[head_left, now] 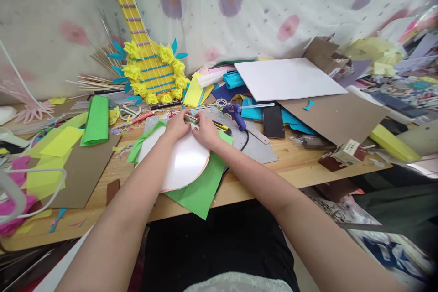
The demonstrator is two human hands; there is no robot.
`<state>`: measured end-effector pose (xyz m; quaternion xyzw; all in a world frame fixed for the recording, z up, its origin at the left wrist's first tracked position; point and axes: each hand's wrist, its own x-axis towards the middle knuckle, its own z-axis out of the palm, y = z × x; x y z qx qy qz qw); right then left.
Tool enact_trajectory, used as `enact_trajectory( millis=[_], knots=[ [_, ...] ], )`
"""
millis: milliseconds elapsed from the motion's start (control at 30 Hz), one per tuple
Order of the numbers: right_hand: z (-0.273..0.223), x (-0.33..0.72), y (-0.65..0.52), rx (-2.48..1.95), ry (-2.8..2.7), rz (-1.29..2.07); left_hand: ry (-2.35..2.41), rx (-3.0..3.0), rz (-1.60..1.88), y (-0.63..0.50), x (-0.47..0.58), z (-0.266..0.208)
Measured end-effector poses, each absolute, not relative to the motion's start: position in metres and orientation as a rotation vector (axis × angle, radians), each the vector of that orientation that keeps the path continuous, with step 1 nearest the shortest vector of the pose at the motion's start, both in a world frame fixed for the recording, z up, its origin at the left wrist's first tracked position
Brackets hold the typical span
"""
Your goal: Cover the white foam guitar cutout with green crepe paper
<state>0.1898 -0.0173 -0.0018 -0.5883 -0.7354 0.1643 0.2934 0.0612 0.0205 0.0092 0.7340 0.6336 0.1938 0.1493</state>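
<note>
A round white board (186, 159) with a thin orange edge lies on a sheet of green crepe paper (196, 194). At its left, a strip of the green paper stands up along the rim. My left hand (178, 125) and my right hand (205, 131) meet at the board's far rim. Their fingers are bent and closed over that edge, with the thumbs on the near side; what lies between the fingertips is hidden. Just beyond my right hand is a yellow and black utility knife (222, 126). A blue glue gun (234, 115) rests to its right.
A yellow paper guitar (150, 68) with flowers leans at the back. Right of the hands are a phone (273, 121), a metal ruler (257, 133), a white board (290, 78) and brown cardboard (337, 114). Leftward lie scissors (130, 112), a green roll (96, 121) and cardboard (82, 173).
</note>
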Motion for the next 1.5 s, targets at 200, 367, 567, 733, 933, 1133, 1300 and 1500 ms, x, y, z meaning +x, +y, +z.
enact_trajectory(
  millis=[200, 367, 567, 733, 933, 1133, 1300, 1500],
  knots=[
    [0.004, 0.185, -0.018, -1.572, -2.015, 0.369, 1.881, 2.084, 0.684, 0.015, 0.06, 0.008],
    [0.006, 0.185, -0.014, -1.556, -2.096, 0.399, 1.922, 2.089, 0.735, 0.015, 0.06, 0.008],
    [0.001, 0.185, -0.014, -1.499, -2.095, 0.348, 1.981, 2.028, 0.745, 0.017, 0.061, 0.008],
    [-0.003, 0.185, -0.013, -1.469, -2.078, 0.321, 2.008, 2.034, 0.747, 0.018, 0.062, 0.007],
    [-0.006, 0.184, -0.011, -1.501, -2.069, 0.232, 2.02, 2.026, 0.794, 0.017, 0.061, 0.008],
    [-0.006, 0.184, -0.011, -1.493, -2.176, 0.169, 2.032, 2.05, 0.761, 0.016, 0.063, 0.009],
    [-0.004, 0.184, -0.012, -1.492, -2.153, 0.217, 2.073, 2.058, 0.737, 0.016, 0.063, 0.009],
    [-0.002, 0.184, -0.01, -1.491, -2.123, 0.316, 2.071, 2.054, 0.765, 0.017, 0.063, 0.01]
  ],
)
